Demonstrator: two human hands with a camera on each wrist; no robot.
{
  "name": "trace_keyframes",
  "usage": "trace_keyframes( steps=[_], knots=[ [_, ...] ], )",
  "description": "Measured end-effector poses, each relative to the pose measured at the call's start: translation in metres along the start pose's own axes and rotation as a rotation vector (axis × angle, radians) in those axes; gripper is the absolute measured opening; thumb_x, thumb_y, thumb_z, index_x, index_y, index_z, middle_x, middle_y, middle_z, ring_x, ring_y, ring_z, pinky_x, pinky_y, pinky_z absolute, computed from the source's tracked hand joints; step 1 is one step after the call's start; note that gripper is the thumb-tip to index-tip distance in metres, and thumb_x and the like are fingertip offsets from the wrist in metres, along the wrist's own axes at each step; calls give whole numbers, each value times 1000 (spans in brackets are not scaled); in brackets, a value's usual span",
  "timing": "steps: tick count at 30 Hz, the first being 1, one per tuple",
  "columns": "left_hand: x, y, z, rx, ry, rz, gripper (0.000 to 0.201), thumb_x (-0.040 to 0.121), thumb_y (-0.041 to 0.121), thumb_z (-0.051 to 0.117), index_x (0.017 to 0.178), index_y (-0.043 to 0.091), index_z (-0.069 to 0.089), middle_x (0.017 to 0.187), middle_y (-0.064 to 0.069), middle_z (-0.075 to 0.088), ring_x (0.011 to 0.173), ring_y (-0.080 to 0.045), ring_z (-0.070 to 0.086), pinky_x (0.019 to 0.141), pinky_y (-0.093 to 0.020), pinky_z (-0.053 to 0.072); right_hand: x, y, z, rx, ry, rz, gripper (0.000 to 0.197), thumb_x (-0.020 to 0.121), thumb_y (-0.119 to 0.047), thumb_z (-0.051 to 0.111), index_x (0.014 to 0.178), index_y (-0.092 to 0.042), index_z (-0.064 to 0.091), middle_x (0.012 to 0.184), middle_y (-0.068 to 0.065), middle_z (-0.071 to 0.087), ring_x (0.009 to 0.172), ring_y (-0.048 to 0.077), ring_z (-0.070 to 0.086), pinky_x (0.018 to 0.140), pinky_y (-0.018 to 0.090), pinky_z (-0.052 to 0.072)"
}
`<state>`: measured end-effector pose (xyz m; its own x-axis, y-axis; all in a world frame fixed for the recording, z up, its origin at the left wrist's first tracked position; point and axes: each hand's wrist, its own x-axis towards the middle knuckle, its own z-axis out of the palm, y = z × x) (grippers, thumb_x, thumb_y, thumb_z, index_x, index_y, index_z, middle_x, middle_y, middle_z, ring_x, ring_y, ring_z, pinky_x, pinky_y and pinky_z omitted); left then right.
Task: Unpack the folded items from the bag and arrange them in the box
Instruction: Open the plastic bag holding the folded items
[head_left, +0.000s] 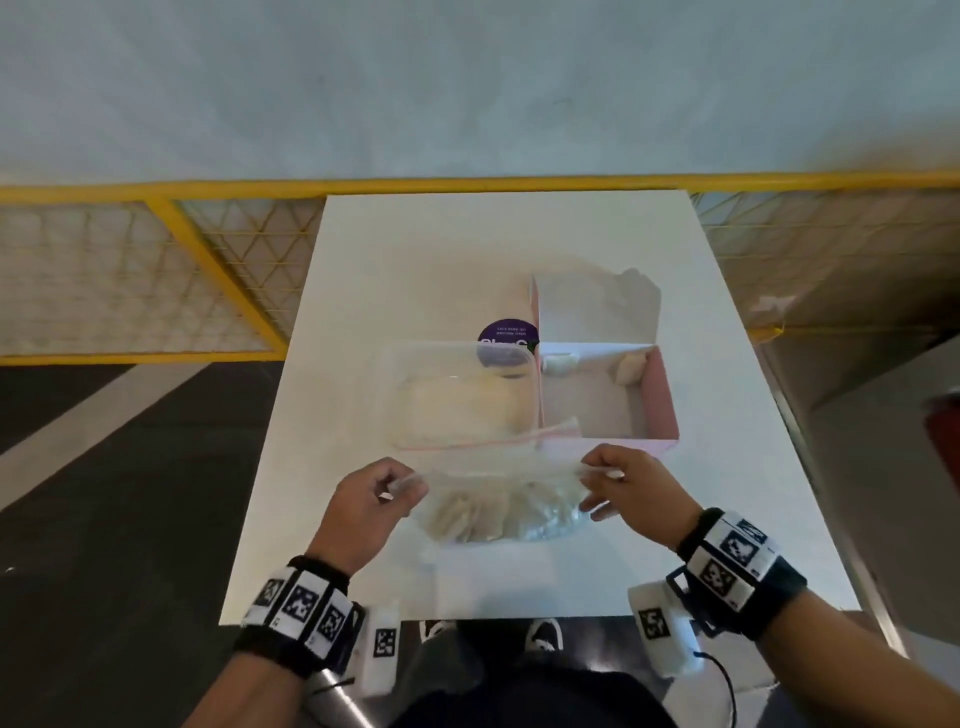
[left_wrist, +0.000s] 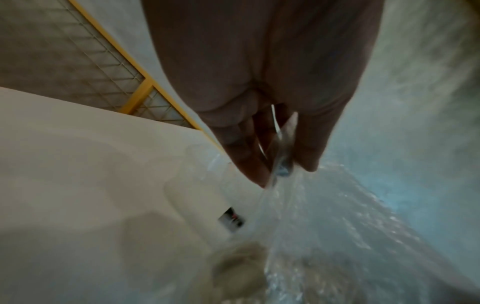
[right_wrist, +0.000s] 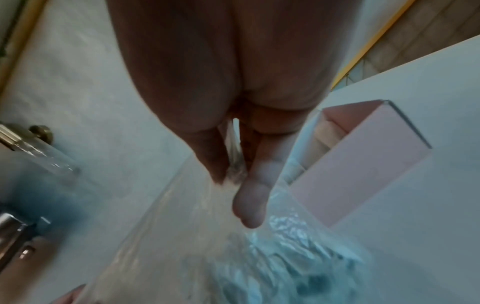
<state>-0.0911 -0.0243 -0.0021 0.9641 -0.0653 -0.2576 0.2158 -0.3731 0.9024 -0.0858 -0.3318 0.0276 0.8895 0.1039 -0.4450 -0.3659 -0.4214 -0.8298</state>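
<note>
A clear plastic bag (head_left: 498, 506) holding several folded beige items hangs just above the white table's near half. My left hand (head_left: 387, 491) pinches its top left corner and my right hand (head_left: 605, 486) pinches its top right corner. The left wrist view shows the left fingers (left_wrist: 249, 162) and thumb clamped on the bag's rim (left_wrist: 281, 164); the right wrist view shows the right fingers (right_wrist: 253, 195) doing the same on the bag (right_wrist: 233, 236). Just beyond the bag stands the open pink box (head_left: 657, 400), with two small folded items (head_left: 631, 366) at its far end.
A second clear zip bag (head_left: 462, 400) with a pale folded item lies left of the box. A purple round label (head_left: 506, 335) lies behind it. The box lid (head_left: 587, 306) stands open at the back. A yellow wire fence (head_left: 208, 260) runs behind the white table (head_left: 363, 270).
</note>
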Motion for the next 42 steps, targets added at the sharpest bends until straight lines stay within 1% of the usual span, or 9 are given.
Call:
trace_keyframes(
  steps=[5, 12, 17, 23, 29, 33, 35, 38, 42],
  knots=[
    [2, -24, 7, -53, -194, -125, 15, 93, 16, 58, 84, 9, 67, 78, 2, 68, 74, -8, 63, 70, -17, 47, -3, 38, 11, -52, 9, 77, 25, 87, 5, 52, 75, -17, 58, 82, 9, 63, 75, 21, 67, 72, 33, 56],
    [46, -45, 11, -299, 162, -515, 36, 83, 23, 73, 108, 6, 53, 99, -11, 60, 68, -24, 61, 59, -30, 56, 9, 42, 32, -233, 133, -4, 14, 87, -8, 59, 81, -20, 58, 83, -7, 61, 72, 4, 56, 61, 7, 40],
    [63, -24, 6, -137, 72, -295, 3, 87, 10, 66, 85, 10, 65, 75, -6, 69, 68, -23, 63, 54, -24, 50, 18, 32, 38, -220, 170, -35, 13, 86, -8, 59, 83, -20, 60, 85, -7, 62, 76, 4, 57, 62, 5, 40],
    [64, 18, -23, -43, 25, -8, 8, 89, 20, 65, 88, 13, 69, 80, -1, 75, 72, -15, 67, 67, -29, 49, -8, 14, 14, -459, 36, -37, 39, 80, 1, 58, 109, -24, 58, 110, -3, 56, 100, 14, 55, 80, 19, 42],
    [52, 79, -30, -131, -68, 223, 8, 87, 9, 64, 87, 14, 70, 75, 1, 73, 68, -8, 66, 60, -15, 47, -8, -97, -1, -643, 368, -535, 39, 84, -16, 64, 122, -19, 55, 120, 1, 56, 99, 10, 48, 90, 23, 39],
    [44, 96, -28, -92, -90, 297, 14, 86, 10, 68, 83, 23, 71, 78, 2, 72, 78, -12, 65, 73, -25, 51, 14, -151, 22, -828, 222, -632, 42, 93, -35, 50, 134, -29, 46, 137, -1, 48, 127, 19, 43, 103, 38, 27],
    [42, 96, -28, -39, -44, 306, 12, 85, 16, 70, 84, 28, 71, 80, 4, 70, 79, -11, 61, 73, -30, 46, 24, -162, 31, -874, 145, -620, 31, 95, -32, 48, 124, -26, 56, 122, -2, 60, 115, 18, 54, 107, 42, 26],
    [35, 97, -32, 43, 206, 240, 28, 76, 27, 79, 95, 27, 60, 85, 13, 58, 77, -3, 52, 67, -19, 40, 28, -168, 40, -778, 141, -630, 21, 94, -23, 49, 103, -16, 66, 95, 3, 69, 87, 24, 63, 87, 41, 46],
    [15, 106, -35, -30, 425, 207, 33, 78, 40, 73, 68, 18, 51, 60, 9, 45, 54, -4, 40, 53, -16, 34, 24, -161, 52, -645, 258, -726, 17, 92, -21, 53, 93, -13, 68, 83, 3, 69, 72, 23, 62, 68, 40, 51]
  ],
)
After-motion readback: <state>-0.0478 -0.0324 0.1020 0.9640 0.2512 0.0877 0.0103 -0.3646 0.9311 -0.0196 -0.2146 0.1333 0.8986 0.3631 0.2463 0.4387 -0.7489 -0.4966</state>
